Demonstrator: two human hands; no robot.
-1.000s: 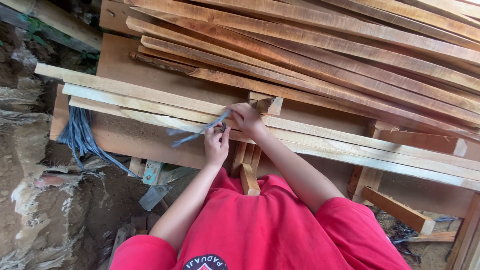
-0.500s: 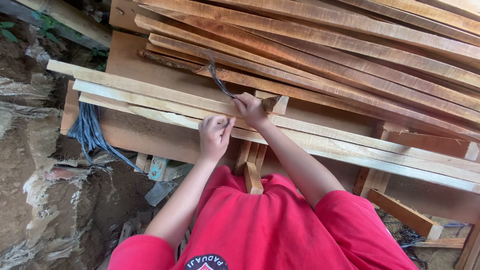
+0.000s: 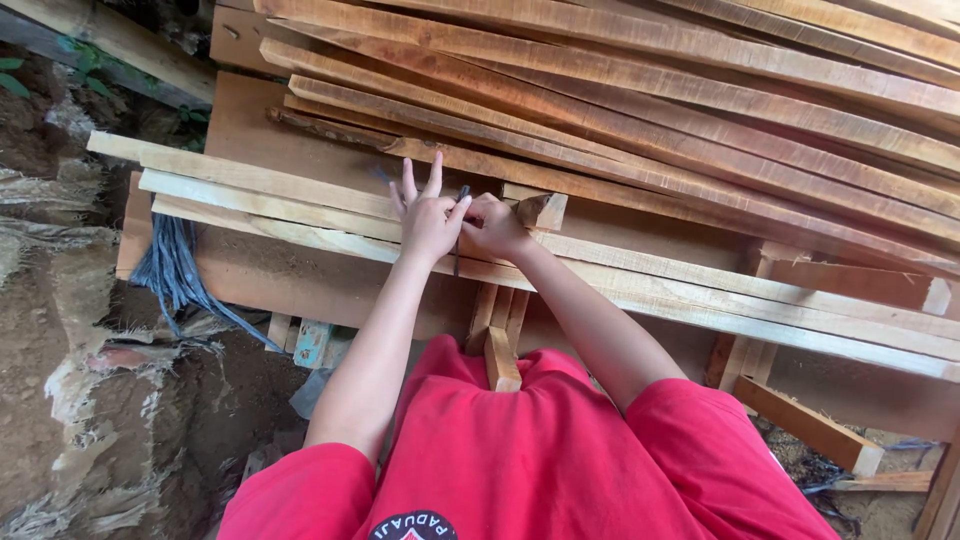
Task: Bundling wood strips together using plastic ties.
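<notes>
On the pale sawn timber battens (image 3: 300, 205), both hands meet at the middle. Left hand (image 3: 428, 218) rests with fingers spread and pointing up the stack, thumb and forefinger making a closed grip on the thin dark strap (image 3: 460, 215). Right hand (image 3: 495, 225) is curled shut beside it, touching the same strap. Its short visible length runs across the battens, whose long axis runs left to right, dipping rightward. Grey strap bundle (image 3: 175, 270) hangs at left
</notes>
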